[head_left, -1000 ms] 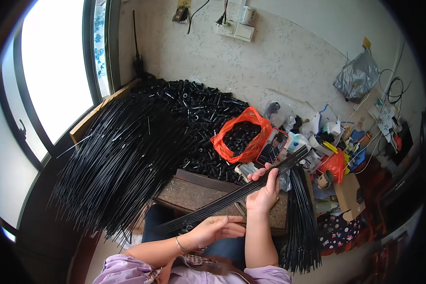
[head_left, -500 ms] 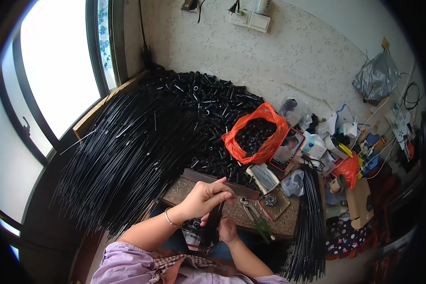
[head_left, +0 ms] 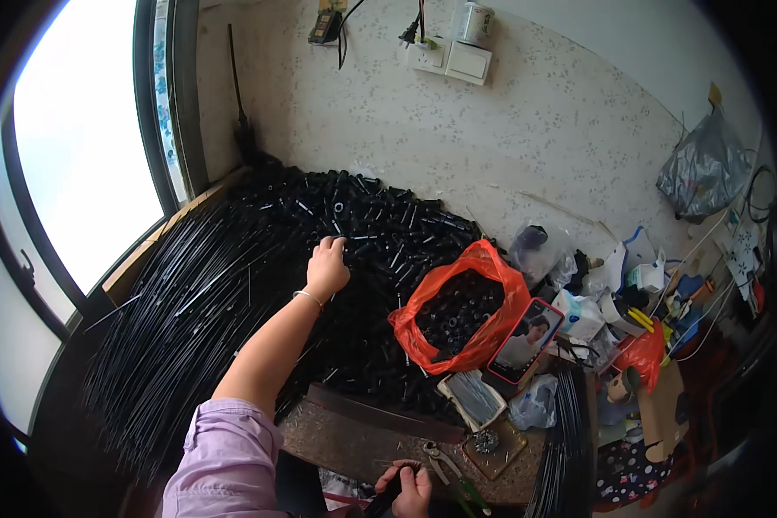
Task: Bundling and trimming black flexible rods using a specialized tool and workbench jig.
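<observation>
My left hand (head_left: 327, 269), a bangle at its wrist, reaches far out over a heap of small black tubular pieces (head_left: 397, 223). Its fingers are curled down among them, and the fingertips are hidden, so what they grip cannot be made out. Close to my body at the lower edge, my right hand (head_left: 413, 495) is closed round a dark bundle of thin strands (head_left: 387, 502), mostly cut off by the picture's edge. Pliers with green handles (head_left: 454, 476) lie on the worktop (head_left: 354, 449) just right of that hand.
Long thin black rods (head_left: 181, 319) fan out at the left. A red plastic bag (head_left: 406, 332) holds more black pieces, beside a propped phone (head_left: 525, 341). A raised dark strip (head_left: 380, 416) borders the worktop. More rods (head_left: 565, 449) and clutter stand at the right.
My left hand has left the bundle near my body and stretched forward to the heap. My right hand has sunk toward the lower edge, still holding the bundle. The whole view has shifted.
</observation>
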### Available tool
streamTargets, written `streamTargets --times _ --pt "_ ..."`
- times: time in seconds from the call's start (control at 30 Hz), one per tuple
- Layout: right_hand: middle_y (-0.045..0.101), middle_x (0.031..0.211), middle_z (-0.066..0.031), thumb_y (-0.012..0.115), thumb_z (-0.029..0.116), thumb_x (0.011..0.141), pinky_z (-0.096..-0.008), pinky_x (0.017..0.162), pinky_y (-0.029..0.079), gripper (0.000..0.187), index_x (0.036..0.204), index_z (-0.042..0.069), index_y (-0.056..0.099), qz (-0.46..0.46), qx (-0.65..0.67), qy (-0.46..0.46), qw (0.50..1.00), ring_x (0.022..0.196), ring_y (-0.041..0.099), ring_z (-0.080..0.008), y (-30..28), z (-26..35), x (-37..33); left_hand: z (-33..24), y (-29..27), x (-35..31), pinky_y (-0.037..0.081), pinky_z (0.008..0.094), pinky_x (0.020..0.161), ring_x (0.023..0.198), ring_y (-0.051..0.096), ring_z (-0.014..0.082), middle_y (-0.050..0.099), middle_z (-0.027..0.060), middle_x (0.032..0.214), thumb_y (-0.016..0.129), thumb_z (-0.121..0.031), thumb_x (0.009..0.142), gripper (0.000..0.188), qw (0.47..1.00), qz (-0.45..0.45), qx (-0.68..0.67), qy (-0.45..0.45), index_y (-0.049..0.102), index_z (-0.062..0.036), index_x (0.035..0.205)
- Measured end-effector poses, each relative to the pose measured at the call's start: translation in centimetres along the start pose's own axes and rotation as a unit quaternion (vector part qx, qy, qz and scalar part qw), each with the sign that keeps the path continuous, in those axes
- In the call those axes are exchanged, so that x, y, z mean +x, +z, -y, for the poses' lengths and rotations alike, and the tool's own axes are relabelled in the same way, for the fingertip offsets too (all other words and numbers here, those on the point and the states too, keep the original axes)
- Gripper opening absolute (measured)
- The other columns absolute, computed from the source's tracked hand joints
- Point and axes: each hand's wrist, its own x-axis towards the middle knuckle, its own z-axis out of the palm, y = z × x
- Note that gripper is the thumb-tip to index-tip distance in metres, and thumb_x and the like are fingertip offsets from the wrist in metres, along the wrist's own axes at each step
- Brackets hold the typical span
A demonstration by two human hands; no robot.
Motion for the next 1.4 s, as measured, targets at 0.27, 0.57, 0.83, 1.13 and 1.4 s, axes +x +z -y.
streamTargets --times 0.27,0.57,0.83,1.13,1.4 --pt "0.058 0.070 -0.0064 0.047 0.027 0.093 -0.0291 0.053 0.043 0.024 0.083 0.007 0.056 -0.004 -0.027 -0.016 0.999 0.057 0.052 -0.0155 -0.5 0.0 1.1 -0.2 3.4 5.5 0.040 0.0429 0.091 0.114 0.044 0.0393 0.039 0.0144 0.128 0.049 -0.005 0.071 0.065 0.970 0.209 0.051 -0.110 0.041 -0.0296 0.130" --pt "0.057 0.070 -0.0045 0.045 0.023 0.093 -0.0280 0.050 0.042 0.020 0.087 0.008 0.055 0.008 -0.053 -0.044 0.998 0.059 0.052 -0.0144 -0.5 -0.5 1.5 -4.3 2.9 6.1 0.044 0.0331 0.083 0.094 0.054 0.0289 0.054 0.0098 0.097 0.054 0.003 0.061 0.039 0.927 0.217 -0.263 0.158 0.061 -0.0120 0.096" --pt "0.057 0.073 -0.0063 0.039 0.021 0.096 -0.0274 0.048 0.045 0.019 0.099 0.007 0.051 0.052 -0.078 -0.082 0.992 0.057 0.053 -0.0147 -1.3 -1.1 0.6 -10.8 1.9 -3.2 0.048 0.0388 0.080 0.103 0.052 0.0274 0.051 0.0021 0.115 0.055 -0.010 0.074 0.030 0.871 0.170 0.002 0.460 0.060 -0.0156 0.103" --pt "0.056 0.074 -0.0057 0.038 0.023 0.096 -0.0268 0.050 0.045 0.021 0.097 0.006 0.050 0.060 -0.077 -0.096 0.991 0.058 0.053 -0.0145 -1.8 -1.1 0.1 -9.1 -3.0 -0.5 0.050 0.0368 0.076 0.087 0.061 0.0318 0.024 0.0087 0.144 0.058 -0.008 0.070 0.061 0.903 0.266 -0.104 0.322 0.045 -0.0230 0.128" --pt "0.055 0.075 -0.0073 0.038 0.019 0.096 -0.0299 0.057 0.047 0.020 0.098 0.004 0.050 0.070 -0.081 -0.118 0.987 0.062 0.054 -0.0167 -1.5 -1.3 -0.1 -4.0 1.2 0.3 0.049 0.0373 0.072 0.087 0.060 0.0287 0.063 0.0099 0.093 0.057 -0.015 0.076 0.035 0.944 0.248 0.102 0.191 0.058 -0.0148 0.111"
